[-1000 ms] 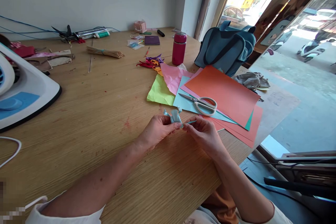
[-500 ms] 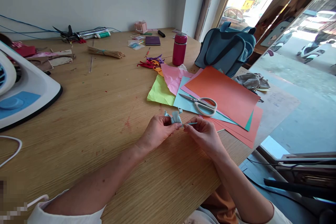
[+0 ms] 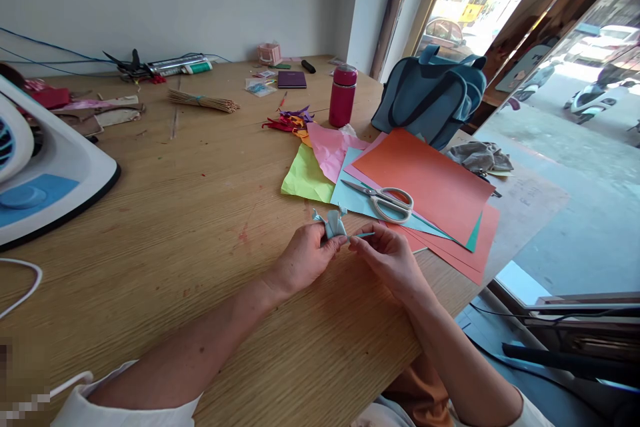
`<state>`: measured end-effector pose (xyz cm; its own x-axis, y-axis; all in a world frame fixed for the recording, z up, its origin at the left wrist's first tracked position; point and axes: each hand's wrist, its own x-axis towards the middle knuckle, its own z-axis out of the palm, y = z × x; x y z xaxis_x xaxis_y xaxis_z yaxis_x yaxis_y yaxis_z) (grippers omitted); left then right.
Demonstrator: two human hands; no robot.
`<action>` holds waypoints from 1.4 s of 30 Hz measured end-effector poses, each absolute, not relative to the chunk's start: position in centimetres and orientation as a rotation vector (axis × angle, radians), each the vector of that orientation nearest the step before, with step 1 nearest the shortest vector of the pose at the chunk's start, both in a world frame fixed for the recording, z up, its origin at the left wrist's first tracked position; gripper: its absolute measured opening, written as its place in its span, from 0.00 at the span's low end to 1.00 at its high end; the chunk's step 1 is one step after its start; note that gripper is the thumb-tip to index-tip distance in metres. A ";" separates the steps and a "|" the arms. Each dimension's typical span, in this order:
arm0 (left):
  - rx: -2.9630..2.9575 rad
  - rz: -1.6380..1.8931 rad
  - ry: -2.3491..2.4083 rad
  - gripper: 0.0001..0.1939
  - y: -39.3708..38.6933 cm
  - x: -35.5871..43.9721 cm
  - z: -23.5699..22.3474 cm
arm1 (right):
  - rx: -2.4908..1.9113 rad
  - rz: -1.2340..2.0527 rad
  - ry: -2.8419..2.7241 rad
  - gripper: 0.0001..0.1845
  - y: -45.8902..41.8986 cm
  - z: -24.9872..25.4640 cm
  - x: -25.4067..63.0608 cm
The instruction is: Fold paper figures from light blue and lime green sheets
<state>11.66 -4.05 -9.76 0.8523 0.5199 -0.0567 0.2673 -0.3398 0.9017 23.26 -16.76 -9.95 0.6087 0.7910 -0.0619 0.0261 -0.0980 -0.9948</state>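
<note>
Both hands work close together above the near part of the brown wood-grain table (image 3: 210, 200), left of its near-right edge.

Left hand (image 3: 303, 257): thumb and fingers closed in a pinch on the small pale-blue folded paper piece (image 3: 335, 223), which stands up above the fingertips with small twisted ends at its far side.

Right hand (image 3: 389, 255): narrow pinch on a thin pale-blue paper strip (image 3: 367, 235), its tip showing beside the index finger. Whether strip and folded piece are joined cannot be told; the fingertips cover that spot.

Just beyond the hands, the silver-bladed scissors with white loop handles (image 3: 393, 205) rest on the paper stack, blades over the flat light-blue paper sheet (image 3: 341, 195). The crumpled yellow-green paper sheet (image 3: 305, 177) lies to their left, the smooth orange-red paper sheet (image 3: 423, 170) to their right.

Risks (judgement): a hard pull by the right hand could tear the strip. Too tight a left pinch could crush the folds; too loose, and they could spring open. A right-hand swing to the far side could knock the scissors.
</note>
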 end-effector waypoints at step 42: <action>1.743 0.383 0.563 0.14 -4.6 11.9 -9.9 | -1.752 0.023 -1.142 0.09 -17.0 -10.6 22.4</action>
